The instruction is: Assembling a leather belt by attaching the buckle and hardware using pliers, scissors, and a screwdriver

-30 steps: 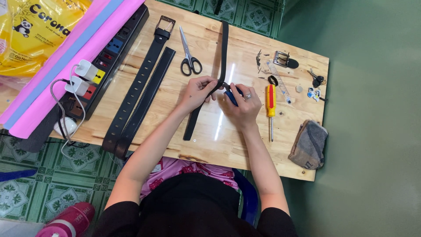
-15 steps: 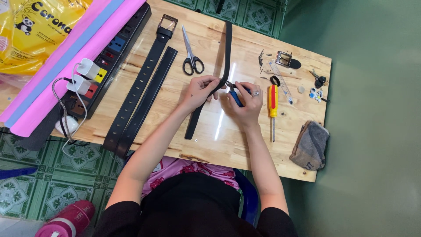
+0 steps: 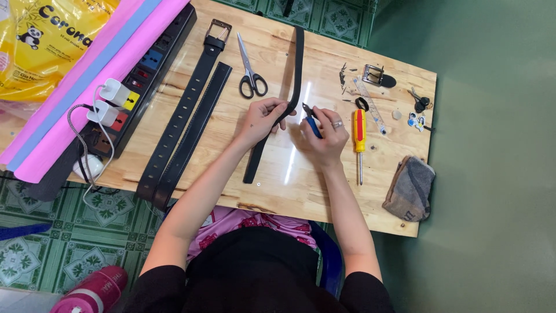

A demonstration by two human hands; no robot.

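Mid-frame on the desk (image 3: 231,46): left hand (image 3: 260,120) pinches a black belt (image 3: 289,87), right hand (image 3: 324,136) grips what look like blue-handled pliers (image 3: 311,122).

Long, narrow black leather belt strap (image 3: 294,69): lies lengthwise across the wooden table, one end past the far edge, the other near the front. Bent slightly at mid-length, where it is lifted off the wood and pinched.

Small pliers with blue handles and dark metal jaws (image 3: 310,119): held above the table, nose pointing at the strap's edge, just beside the bend.
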